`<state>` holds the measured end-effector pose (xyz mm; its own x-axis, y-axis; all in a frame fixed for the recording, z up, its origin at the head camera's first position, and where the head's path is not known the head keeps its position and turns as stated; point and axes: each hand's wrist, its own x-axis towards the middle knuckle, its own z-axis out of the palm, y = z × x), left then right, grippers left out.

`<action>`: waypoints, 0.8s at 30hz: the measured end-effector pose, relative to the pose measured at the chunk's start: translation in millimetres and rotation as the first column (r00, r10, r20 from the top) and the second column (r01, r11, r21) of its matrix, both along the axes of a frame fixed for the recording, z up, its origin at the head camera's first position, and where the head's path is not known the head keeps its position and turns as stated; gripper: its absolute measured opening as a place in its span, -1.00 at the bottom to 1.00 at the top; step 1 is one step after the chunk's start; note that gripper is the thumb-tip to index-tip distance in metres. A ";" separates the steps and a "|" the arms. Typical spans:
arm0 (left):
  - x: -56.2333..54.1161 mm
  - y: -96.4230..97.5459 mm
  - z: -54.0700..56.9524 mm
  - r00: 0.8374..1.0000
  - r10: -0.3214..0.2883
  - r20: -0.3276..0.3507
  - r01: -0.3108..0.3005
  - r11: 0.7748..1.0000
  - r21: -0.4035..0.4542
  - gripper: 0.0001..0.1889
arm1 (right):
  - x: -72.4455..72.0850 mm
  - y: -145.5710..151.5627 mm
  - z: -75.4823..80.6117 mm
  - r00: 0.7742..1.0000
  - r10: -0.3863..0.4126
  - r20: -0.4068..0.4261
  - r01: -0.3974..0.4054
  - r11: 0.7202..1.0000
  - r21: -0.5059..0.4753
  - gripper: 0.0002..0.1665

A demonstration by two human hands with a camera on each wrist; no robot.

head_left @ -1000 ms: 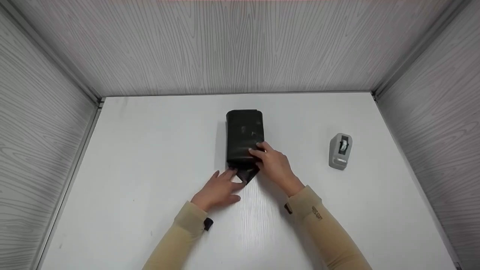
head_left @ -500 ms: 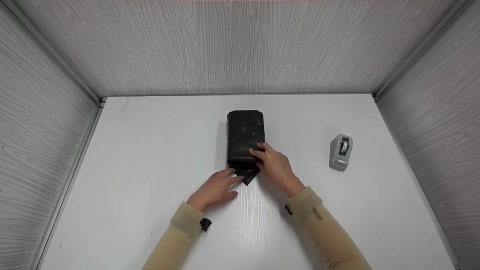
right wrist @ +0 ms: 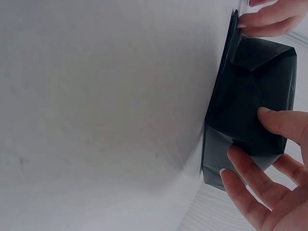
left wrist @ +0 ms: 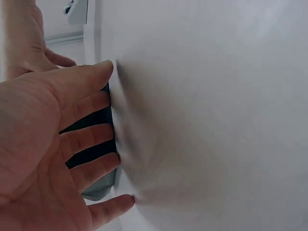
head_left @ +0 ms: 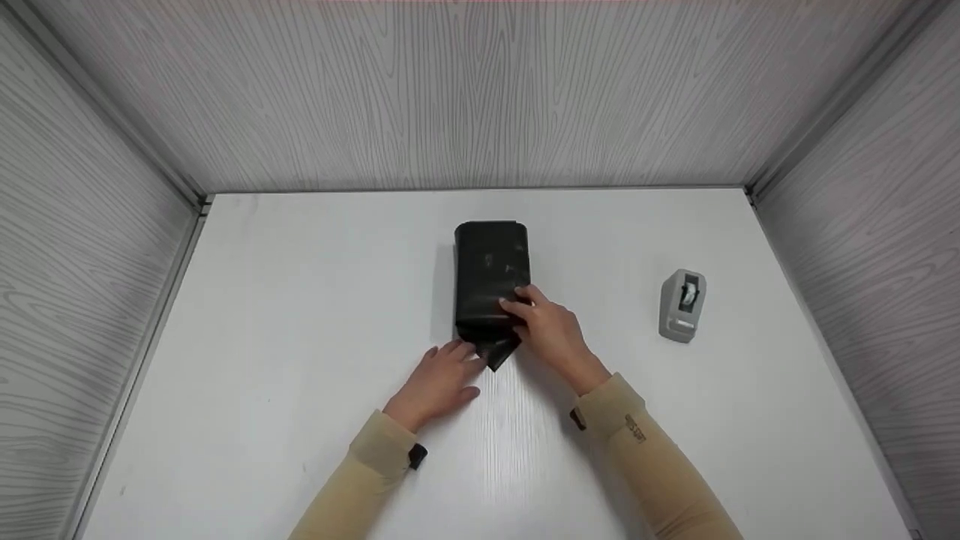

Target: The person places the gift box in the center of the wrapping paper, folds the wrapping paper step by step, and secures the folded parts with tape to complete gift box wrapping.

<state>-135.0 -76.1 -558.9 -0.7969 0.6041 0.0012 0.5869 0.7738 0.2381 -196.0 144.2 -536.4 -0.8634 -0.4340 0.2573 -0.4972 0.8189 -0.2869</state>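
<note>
A black wrapped box point(head_left: 491, 270) lies on the white table, its long side running away from me. At its near end the wrapping point(right wrist: 240, 82) is folded in to a pointed flap point(head_left: 499, 352). My left hand point(head_left: 436, 381) lies at the left of this flap, its fairly straight fingertips touching the flap's edge; the left wrist view shows the fingers spread against the table. My right hand point(head_left: 553, 334) holds the box's near right corner, with the thumb on the end face and bent fingers along the side in the right wrist view.
A grey tape dispenser point(head_left: 682, 306) with a roll of clear tape stands to the right on the table point(head_left: 300, 300). Grey wood-grain panels point(head_left: 480, 97) rise at the back and both sides.
My left hand drew back slightly to the left from the flap, then came in again with its fingertips at the flap's left edge. The right hand and the box stay put.
</note>
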 end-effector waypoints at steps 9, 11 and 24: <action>10.6 10.4 4.2 0.997 -0.074 0.015 0.074 0.995 -0.060 -0.48 | 0.0 0.9 -0.5 1.000 0.000 -0.002 0.000 1.000 0.000 -0.45; 11.4 10.9 3.5 0.997 -0.072 0.006 0.073 0.995 -0.068 -0.48 | -0.1 1.0 -0.3 1.000 0.002 -0.005 -0.002 1.000 0.001 -0.44; 14.3 10.5 2.7 0.996 -0.091 -0.012 0.090 0.995 -0.035 -0.57 | 2.9 4.6 -2.6 0.999 0.038 -0.027 -0.037 0.999 0.035 -0.43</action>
